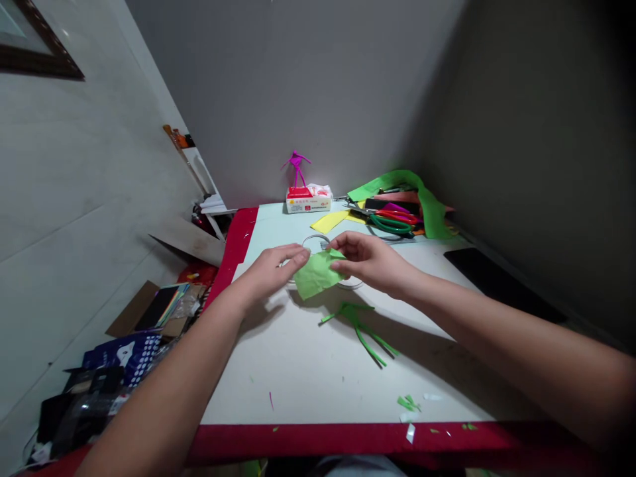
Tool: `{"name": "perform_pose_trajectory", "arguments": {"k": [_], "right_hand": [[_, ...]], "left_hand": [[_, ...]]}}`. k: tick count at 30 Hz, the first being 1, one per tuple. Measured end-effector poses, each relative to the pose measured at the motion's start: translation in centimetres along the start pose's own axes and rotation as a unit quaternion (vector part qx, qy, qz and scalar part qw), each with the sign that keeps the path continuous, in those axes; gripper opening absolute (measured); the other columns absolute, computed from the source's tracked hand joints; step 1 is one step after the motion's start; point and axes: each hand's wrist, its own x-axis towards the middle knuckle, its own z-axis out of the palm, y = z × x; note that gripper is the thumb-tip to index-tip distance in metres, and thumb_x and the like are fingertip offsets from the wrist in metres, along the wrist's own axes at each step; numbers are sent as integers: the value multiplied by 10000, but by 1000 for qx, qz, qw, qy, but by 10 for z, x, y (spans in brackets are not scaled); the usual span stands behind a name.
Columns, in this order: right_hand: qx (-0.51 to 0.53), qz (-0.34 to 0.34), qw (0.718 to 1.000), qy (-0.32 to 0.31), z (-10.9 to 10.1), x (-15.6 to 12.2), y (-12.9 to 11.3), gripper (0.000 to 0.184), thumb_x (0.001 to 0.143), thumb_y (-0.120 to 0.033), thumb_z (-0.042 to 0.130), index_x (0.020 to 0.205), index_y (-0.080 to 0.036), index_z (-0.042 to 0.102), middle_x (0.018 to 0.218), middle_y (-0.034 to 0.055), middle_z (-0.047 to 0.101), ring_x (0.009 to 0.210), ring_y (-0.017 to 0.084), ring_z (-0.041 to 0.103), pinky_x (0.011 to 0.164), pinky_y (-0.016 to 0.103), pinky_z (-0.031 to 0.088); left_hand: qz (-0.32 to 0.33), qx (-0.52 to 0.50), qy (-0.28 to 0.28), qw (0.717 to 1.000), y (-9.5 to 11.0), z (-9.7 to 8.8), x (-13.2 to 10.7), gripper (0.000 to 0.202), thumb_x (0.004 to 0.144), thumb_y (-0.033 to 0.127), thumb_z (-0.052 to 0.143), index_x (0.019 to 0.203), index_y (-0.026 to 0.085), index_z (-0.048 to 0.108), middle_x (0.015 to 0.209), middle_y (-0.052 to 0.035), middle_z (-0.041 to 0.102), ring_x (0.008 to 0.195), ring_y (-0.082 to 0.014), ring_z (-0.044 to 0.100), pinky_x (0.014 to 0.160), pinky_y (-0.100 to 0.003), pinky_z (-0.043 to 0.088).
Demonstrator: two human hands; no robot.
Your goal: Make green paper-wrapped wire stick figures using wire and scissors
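Both my hands hold a small crumpled piece of green paper point(317, 273) just above the white table top point(298, 358). My left hand point(275, 268) pinches its left edge with thumb and fingers closed. At the paper's right edge my right hand point(365, 257) grips with fingers curled. Below the paper lies a green paper stick figure point(362, 326) flat on the table. A roll of clear tape point(315, 241) shows just behind my fingers.
At the back stand a pink stick figure point(297, 167) on a red-and-white box point(308, 199), yellow paper point(329, 220), green-handled scissors point(390, 224) and a heap of coloured paper point(417, 199). A dark tablet point(489, 275) lies right. Boxes and clutter point(124, 344) fill the floor left. Green scraps point(408, 403) dot the front edge.
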Motion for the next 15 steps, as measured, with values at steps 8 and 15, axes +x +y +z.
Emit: {"name": "perform_pose_trajectory", "arguments": {"k": [8,15], "right_hand": [[81,-82,985,131,10,11,-14,123,780,-272,608,830,-178,548,885,19,615,808,139,568,750,277,464],[224,-156,938,215,20,53,-33,151,948,-295,358,867,-223,463,972,23,613,1010,126,572,945,291,443]], "left_hand": [[-5,-171,74,982,44,10,19,267,777,351,598,594,163,647,512,22,562,512,-132,520,505,-232,379],[10,-267,270,925,80,28,75,87,746,257,602,686,202,633,752,-5,649,882,-217,573,758,-274,418]]}}
